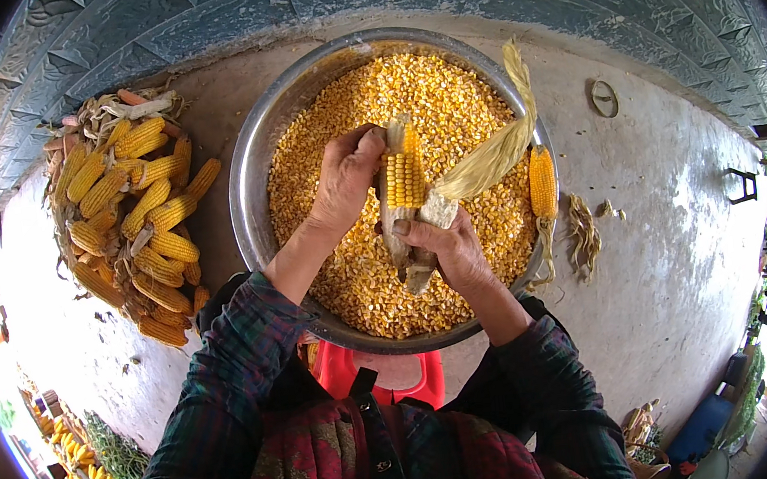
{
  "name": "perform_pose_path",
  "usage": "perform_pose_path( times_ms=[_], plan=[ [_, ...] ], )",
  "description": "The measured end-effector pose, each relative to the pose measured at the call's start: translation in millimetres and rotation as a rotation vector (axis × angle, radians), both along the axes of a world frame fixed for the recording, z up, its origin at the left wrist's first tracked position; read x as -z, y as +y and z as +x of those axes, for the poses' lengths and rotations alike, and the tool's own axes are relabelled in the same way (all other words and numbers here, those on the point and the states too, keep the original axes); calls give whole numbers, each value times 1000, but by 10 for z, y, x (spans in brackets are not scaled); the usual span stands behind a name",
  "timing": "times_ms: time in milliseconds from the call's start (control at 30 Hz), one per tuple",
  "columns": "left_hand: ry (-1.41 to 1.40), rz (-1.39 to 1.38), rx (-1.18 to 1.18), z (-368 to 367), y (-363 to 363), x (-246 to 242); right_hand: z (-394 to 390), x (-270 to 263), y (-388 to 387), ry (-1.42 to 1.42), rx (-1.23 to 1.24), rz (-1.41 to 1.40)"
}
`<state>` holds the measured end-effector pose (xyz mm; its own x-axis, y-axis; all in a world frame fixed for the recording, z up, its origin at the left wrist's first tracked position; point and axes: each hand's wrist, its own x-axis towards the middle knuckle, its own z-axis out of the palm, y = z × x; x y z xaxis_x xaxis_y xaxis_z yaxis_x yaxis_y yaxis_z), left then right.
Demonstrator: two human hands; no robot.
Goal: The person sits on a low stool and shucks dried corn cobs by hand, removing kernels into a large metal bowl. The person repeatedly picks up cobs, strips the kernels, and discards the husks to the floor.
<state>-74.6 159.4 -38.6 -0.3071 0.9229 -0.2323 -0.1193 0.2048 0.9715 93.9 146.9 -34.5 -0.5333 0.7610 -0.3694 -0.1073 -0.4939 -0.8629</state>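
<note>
My left hand (352, 172) grips the upper end of a partly shelled corn cob (405, 177). Yellow kernels cover part of that ear, and the rest of its side is stripped. Pressed against it is a bare corn cob (438, 210), which my right hand (453, 250) holds with the thumb in front. A long dry husk (487, 158) trails from the bare cob towards the upper right. Both hands are over a large metal basin (255, 204) filled with loose corn kernels (352, 271). Some of my fingers are hidden behind the cobs.
Unshelled ears (156, 214) are heaped left of the basin. One husked ear (542, 182) rests against its right rim, near dry husk scraps (585, 236) on the concrete floor (651, 253). A ring-shaped object (603, 98) lies farther right. Beneath the basin's near edge is a red plastic stool (433, 378).
</note>
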Motion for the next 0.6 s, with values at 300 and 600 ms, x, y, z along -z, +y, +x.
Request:
perform_pose_path(
  times_ms=[300,600],
  plan=[
    [-230,58,103,119,-51,-182,9,-1,3,167,94,-255],
    [40,44,120,90,-61,49,-6,60,-14,142,137,-296]
  ],
)
